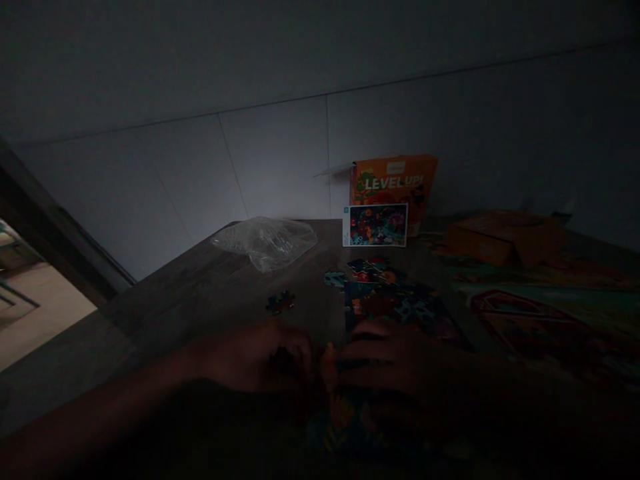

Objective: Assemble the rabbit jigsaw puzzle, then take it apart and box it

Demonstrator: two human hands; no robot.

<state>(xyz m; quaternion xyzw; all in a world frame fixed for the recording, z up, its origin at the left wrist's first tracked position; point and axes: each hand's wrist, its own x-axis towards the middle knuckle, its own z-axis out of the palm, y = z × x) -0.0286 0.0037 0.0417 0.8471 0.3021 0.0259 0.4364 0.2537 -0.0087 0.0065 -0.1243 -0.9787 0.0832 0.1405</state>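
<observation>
The view is very dark and the hands are dim. My left hand point(260, 357) is low over the table, fingers curled inward; what lies in them, if anything, is too dark to tell. My right hand point(385, 363) lies over the near part of a colourful jigsaw puzzle point(400, 303), fingers stretched out and somewhat apart. Part of the puzzle is hidden under it, and more puzzle point(345, 420) shows in front. Two or so loose puzzle pieces point(280, 302) lie beyond my left hand. Further pieces point(370, 270) sit at the puzzle's far edge.
A small picture card point(377, 225) stands upright against an orange "LEVEL UP!" box point(425, 177) at the back. Left of it lies a crumpled clear plastic bag point(270, 241). To the right are an orange carton point(505, 237) and another colourful picture point(540, 320). A wall rises behind the table.
</observation>
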